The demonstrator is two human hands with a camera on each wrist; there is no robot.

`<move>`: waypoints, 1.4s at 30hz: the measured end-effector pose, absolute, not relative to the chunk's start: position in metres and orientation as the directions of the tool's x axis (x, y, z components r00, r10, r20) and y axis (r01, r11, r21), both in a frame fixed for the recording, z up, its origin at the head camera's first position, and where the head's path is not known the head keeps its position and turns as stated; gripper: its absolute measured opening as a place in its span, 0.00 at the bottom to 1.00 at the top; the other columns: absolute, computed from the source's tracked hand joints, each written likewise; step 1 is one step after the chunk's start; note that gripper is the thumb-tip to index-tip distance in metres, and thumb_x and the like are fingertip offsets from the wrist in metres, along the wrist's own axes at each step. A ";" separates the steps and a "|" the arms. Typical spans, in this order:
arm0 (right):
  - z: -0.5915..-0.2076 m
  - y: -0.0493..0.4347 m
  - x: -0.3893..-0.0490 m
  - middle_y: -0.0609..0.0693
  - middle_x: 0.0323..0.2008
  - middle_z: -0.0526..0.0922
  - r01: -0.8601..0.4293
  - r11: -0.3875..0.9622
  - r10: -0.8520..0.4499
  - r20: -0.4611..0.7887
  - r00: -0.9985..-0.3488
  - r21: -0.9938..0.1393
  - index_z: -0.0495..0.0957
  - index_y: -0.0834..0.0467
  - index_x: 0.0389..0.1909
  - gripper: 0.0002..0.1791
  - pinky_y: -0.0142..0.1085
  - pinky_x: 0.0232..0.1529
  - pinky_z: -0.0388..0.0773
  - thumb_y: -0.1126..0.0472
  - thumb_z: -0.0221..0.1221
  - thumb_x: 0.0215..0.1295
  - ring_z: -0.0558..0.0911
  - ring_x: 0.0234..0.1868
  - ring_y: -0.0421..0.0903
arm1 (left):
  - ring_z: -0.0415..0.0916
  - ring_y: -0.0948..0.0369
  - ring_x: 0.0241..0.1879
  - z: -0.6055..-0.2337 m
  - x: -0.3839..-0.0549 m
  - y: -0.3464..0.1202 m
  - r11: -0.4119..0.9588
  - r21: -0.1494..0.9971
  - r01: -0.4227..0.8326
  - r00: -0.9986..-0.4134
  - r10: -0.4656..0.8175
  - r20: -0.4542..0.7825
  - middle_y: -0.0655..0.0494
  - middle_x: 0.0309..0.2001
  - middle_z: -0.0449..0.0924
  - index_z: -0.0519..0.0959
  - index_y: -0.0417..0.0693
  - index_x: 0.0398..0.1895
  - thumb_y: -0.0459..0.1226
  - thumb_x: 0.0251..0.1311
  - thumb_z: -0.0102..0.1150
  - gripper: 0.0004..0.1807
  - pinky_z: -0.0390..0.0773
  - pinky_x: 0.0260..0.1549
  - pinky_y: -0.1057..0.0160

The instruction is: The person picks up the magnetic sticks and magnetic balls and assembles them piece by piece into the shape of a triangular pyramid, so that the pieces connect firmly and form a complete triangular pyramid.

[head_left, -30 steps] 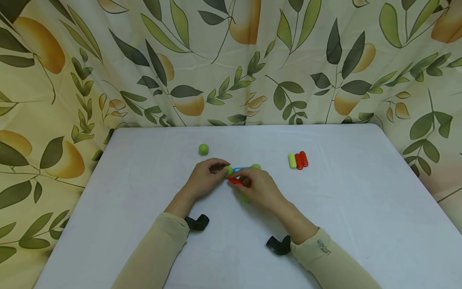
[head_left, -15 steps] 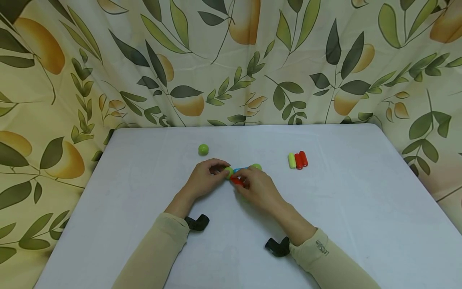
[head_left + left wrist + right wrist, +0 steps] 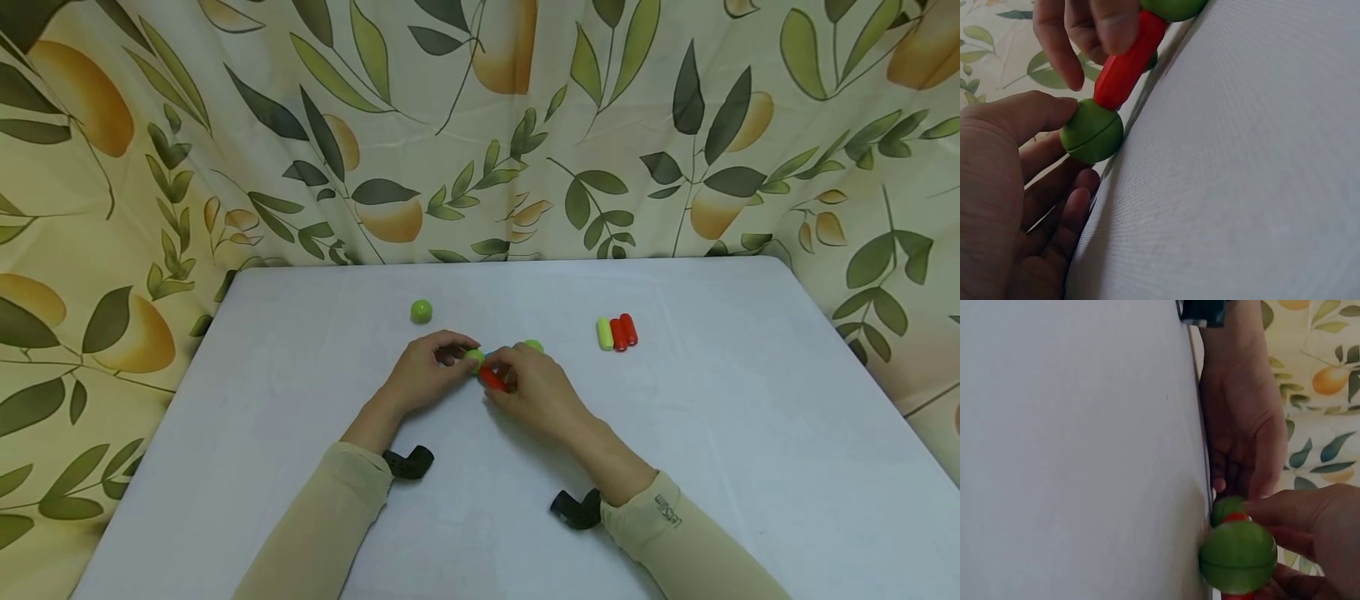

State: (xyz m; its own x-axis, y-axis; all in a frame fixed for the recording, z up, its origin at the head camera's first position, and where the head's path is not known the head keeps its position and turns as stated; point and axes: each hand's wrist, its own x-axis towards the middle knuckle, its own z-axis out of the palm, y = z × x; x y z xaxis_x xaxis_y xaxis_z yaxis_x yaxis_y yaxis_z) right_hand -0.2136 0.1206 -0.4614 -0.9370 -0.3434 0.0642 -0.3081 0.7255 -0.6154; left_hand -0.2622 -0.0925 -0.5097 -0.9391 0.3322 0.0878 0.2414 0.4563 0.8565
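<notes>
My left hand (image 3: 423,375) pinches a green ball (image 3: 1091,131) between thumb and fingers, close over the white tabletop. Against that ball sits one end of a red rod (image 3: 1125,65), whose other end meets another green ball (image 3: 1238,556). Thumb and fingers of my right hand (image 3: 543,392) are on the red rod, and they hide part of it in the head view. Just behind the right fingers peeks a sliver of blue rod (image 3: 487,352), mostly covered, with a further green ball (image 3: 533,345) beyond the knuckles.
A loose green ball (image 3: 422,312) lies behind the left hand. To the back right, a yellow-green rod (image 3: 605,333) lies beside two red rods (image 3: 623,332). Black wrist devices (image 3: 576,509) sit at both cuffs. Behind the white table (image 3: 300,300) hangs a leaf-and-fruit-patterned curtain (image 3: 480,167).
The right hand has turned slightly while on the red rod. Less of the blue rod shows, and the green ball beneath the right hand is now hidden in the head view. The left hand stays put.
</notes>
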 end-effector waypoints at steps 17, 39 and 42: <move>-0.437 0.183 -0.242 0.54 0.47 0.83 -0.138 0.704 -0.105 0.090 -0.990 -0.697 0.81 0.55 0.60 0.17 0.40 0.45 0.78 0.57 0.62 0.73 0.82 0.46 0.52 | 0.80 0.61 0.45 -0.509 -0.260 -0.090 0.492 0.842 0.222 -0.943 0.328 0.057 0.62 0.47 0.86 0.87 0.62 0.54 0.47 0.68 0.67 0.13 0.80 0.48 0.57; -0.450 0.275 -0.267 0.64 0.57 0.79 0.212 0.750 0.188 -0.106 -0.977 -0.627 0.75 0.63 0.67 0.26 0.43 0.46 0.75 0.54 0.54 0.75 0.76 0.58 0.62 | 0.78 0.60 0.42 -0.508 -0.261 -0.091 0.475 0.855 0.210 -0.950 0.306 0.064 0.61 0.44 0.85 0.85 0.62 0.56 0.48 0.70 0.65 0.14 0.79 0.44 0.59; -0.454 0.278 -0.269 0.65 0.57 0.79 0.230 0.750 0.185 -0.137 -0.973 -0.620 0.75 0.64 0.67 0.26 0.42 0.45 0.74 0.55 0.54 0.75 0.76 0.57 0.61 | 0.78 0.60 0.42 -0.508 -0.261 -0.091 0.476 0.854 0.211 -0.950 0.306 0.064 0.61 0.44 0.85 0.85 0.62 0.56 0.48 0.70 0.65 0.14 0.78 0.44 0.59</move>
